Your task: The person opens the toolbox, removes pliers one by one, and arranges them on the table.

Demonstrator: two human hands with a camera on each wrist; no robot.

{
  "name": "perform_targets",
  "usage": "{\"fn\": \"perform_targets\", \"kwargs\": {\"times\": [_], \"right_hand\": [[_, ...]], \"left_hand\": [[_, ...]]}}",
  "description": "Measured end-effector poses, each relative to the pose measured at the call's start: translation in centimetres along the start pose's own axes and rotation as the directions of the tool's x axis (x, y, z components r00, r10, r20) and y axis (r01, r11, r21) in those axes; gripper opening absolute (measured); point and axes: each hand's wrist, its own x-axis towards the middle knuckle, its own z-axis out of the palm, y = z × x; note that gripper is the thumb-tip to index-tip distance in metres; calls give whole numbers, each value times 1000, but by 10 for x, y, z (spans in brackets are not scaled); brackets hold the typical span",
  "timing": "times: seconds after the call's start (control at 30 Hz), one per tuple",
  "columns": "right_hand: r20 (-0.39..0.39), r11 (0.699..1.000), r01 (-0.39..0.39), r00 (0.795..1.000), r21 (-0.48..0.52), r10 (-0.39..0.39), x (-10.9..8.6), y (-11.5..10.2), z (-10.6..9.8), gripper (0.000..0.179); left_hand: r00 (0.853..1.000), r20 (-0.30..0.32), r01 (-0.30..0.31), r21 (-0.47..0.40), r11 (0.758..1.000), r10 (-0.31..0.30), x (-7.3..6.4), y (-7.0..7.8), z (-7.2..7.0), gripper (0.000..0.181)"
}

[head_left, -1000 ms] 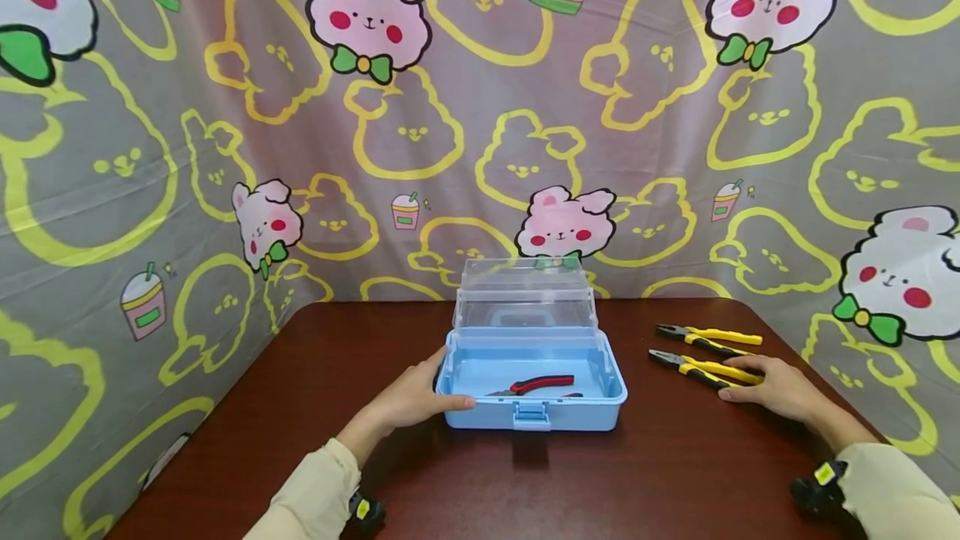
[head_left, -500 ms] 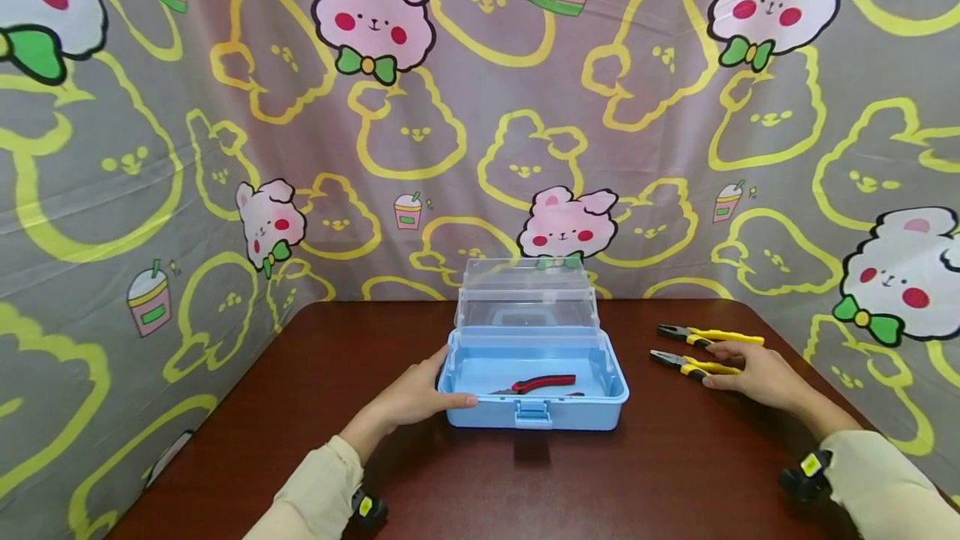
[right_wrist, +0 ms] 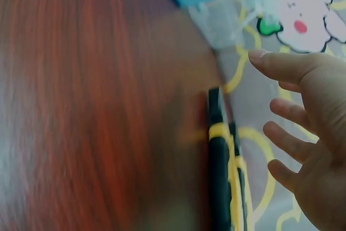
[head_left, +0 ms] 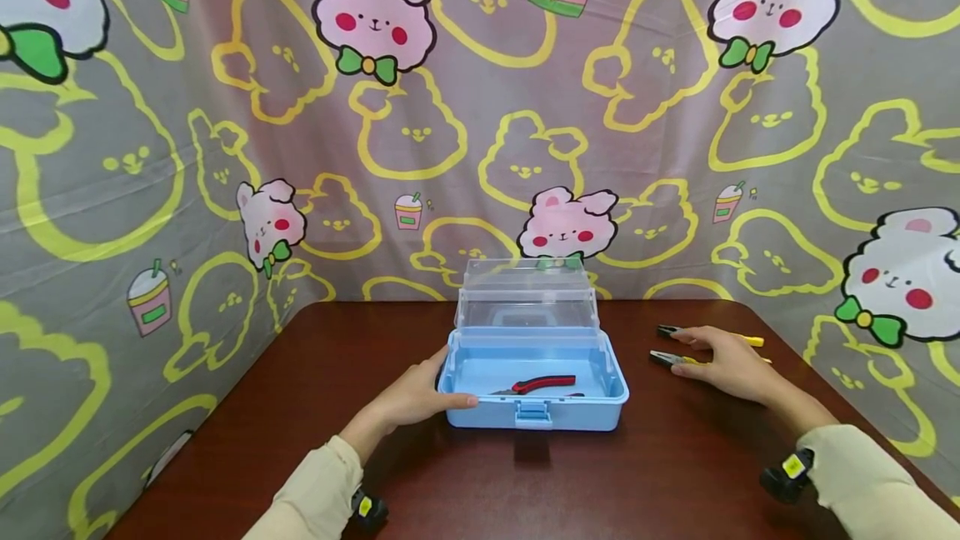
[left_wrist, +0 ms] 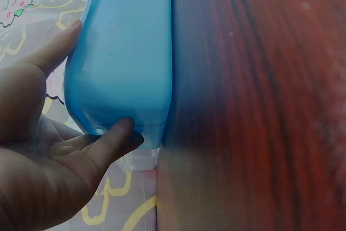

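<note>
My left hand (head_left: 411, 394) grips the left front corner of a light-blue toolbox (head_left: 495, 417), whose clear lid (head_left: 525, 307) stands raised. In the left wrist view, the thumb lies on the rim and the fingers press the side wall. Inside the toolbox are red-handled pliers (head_left: 543, 383) and part of another item, mostly hidden by the front wall. My right hand (head_left: 731, 363) hovers over two yellow-and-black pliers, the nearer pliers (head_left: 663, 358) and the farther pliers (head_left: 752, 341), covering parts of both. In the right wrist view its fingers are spread, apart from the pliers (right_wrist: 219, 160).
A dark reddish-brown table (head_left: 330, 357) carries everything. A patterned cloth (head_left: 420, 148) with rabbit drawings hangs behind it and along both sides. The toolbox's front latch (head_left: 532, 415) faces me.
My right hand has moved left and forward from the handles of the pliers towards their heads. The left hand stays on the toolbox, and the pliers lie where they were.
</note>
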Motion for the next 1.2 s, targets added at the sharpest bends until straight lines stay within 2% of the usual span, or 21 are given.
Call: {"fn": "perform_targets", "kwargs": {"times": [0.17,0.4,0.63,1.0,1.2], "right_hand": [[3,999,40,999,14,-40,10,-20,3,58],[36,997,76,996,32,-77,18,-44,-3,62],[73,985,158,984,66,-163,25,-70,-2,59],[138,956,282,947,78,-291,40,-115,6,60],[258,943,315,907,110,-333,51,-136,15,56]], "left_hand": [[1000,-12,4,5,1000,-4,-4,1,-4,110],[1000,0,0,12,1000,0,-2,1,-2,110],[1000,9,-5,13,1000,5,2,-2,0,112],[1000,4,4,11,1000,-4,3,-2,0,113],[1000,3,7,7,1000,-7,3,-1,0,112]]}}
